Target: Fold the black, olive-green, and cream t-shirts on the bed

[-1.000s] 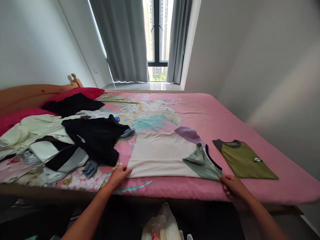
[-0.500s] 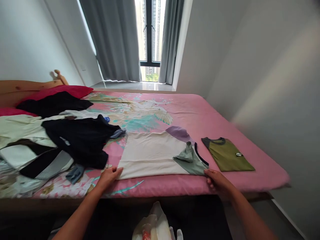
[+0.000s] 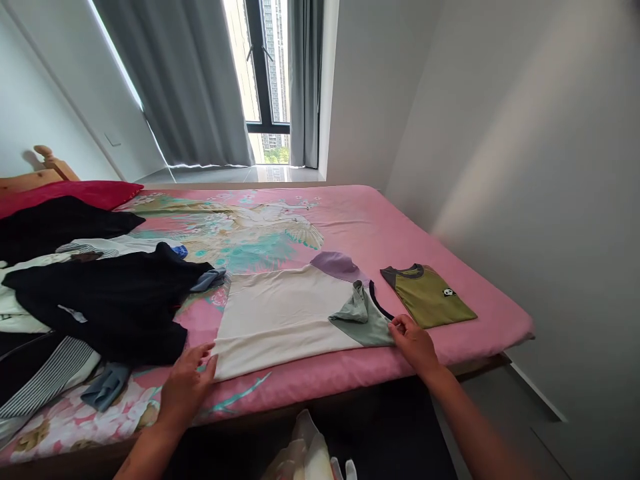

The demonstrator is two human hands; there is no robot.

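Note:
A white T-shirt (image 3: 275, 300) with a purple sleeve (image 3: 336, 265) and a grey-green sleeve (image 3: 354, 308) lies spread sideways near the front edge of the bed, its near side folded over lengthwise. At the hem's near corner is my left hand (image 3: 187, 381), thumb and fingers apart, touching or just beside the cloth. My right hand (image 3: 414, 343) pinches the shirt at the shoulder, by the dark collar (image 3: 379, 303). Just beyond that hand lies a folded olive T-shirt (image 3: 433, 297) with a small panda patch.
Left on the bed is a heap of clothes, with a black shirt (image 3: 105, 300) and a rolled blue-grey piece (image 3: 106, 387). A red pillow (image 3: 95, 193) lies behind. Below the bed's edge is a translucent bag (image 3: 303, 453). A wall (image 3: 525, 200) rises at right.
The view has turned to the right. My left hand's fingers have spread from their pinch at the hem corner. My right hand has shifted slightly along the shoulder toward the collar.

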